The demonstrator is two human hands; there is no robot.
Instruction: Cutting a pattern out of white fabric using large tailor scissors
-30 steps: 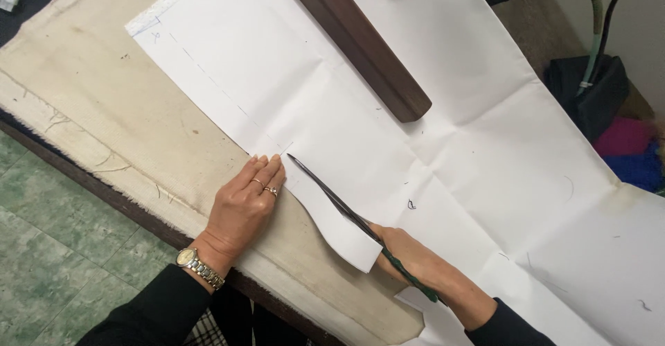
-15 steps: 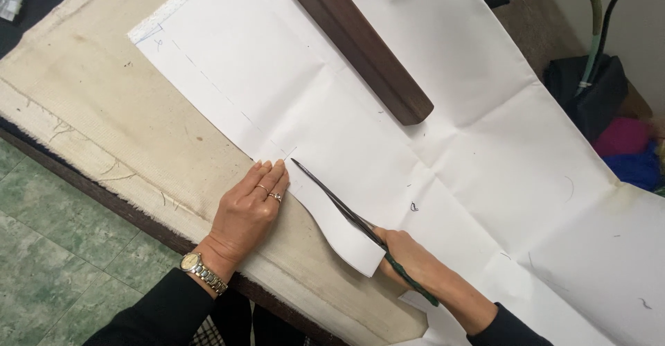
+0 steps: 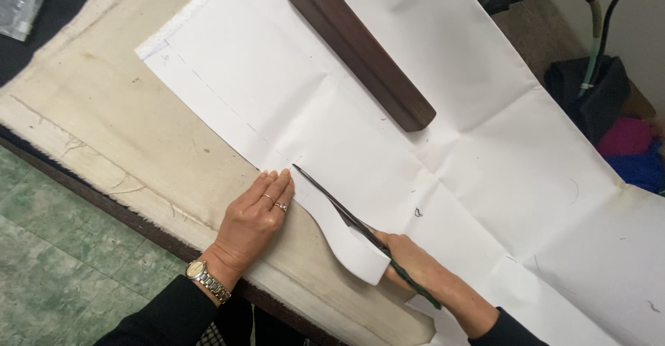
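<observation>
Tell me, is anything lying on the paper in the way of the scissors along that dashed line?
Nothing visible does. The scissors point up the dashed line on the white paper; the left hand presses beside it, and the dark wooden block lies off to the side.

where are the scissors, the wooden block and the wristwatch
scissors (image 3: 331,199): head view, on the dark blades lying over the white paper.
wooden block (image 3: 360,45): head view, on the middle of its long dark top face.
wristwatch (image 3: 203,274): head view, on the metal band at the left wrist.
</observation>
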